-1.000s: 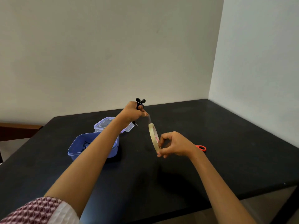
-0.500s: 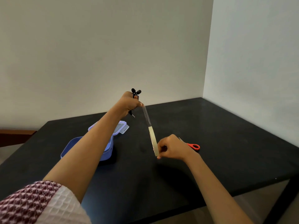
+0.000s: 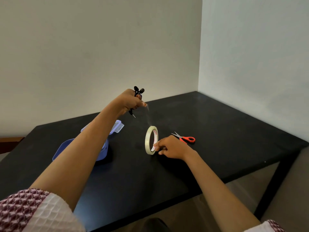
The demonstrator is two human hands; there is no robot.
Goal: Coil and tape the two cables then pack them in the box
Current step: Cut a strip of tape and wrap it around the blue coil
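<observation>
My left hand (image 3: pixel 129 102) is raised above the table, closed on a coiled black earphone cable (image 3: pixel 138 91); its earbuds stick out above the fist and its plug hangs below. A strip of clear tape (image 3: pixel 148 115) runs from my left fingertips down to the tape roll (image 3: pixel 151 140). The roll stands on edge on the black table (image 3: pixel 217 124), pinched at its lower rim by my right hand (image 3: pixel 170 147). The blue box (image 3: pixel 64 149) stands open at the left, mostly hidden behind my left forearm. Its inside is hidden.
The box's clear lid (image 3: pixel 117 127) lies behind the box. Red-handled scissors (image 3: pixel 185 138) rest on the table just right of my right hand. White walls meet in a corner behind the table; the table's front edge is near my elbows.
My right hand has lowered the tape roll onto the table and turned it so its hole faces me. The pulled-out tape strip has grown longer while my left hand stays raised with the cable.
</observation>
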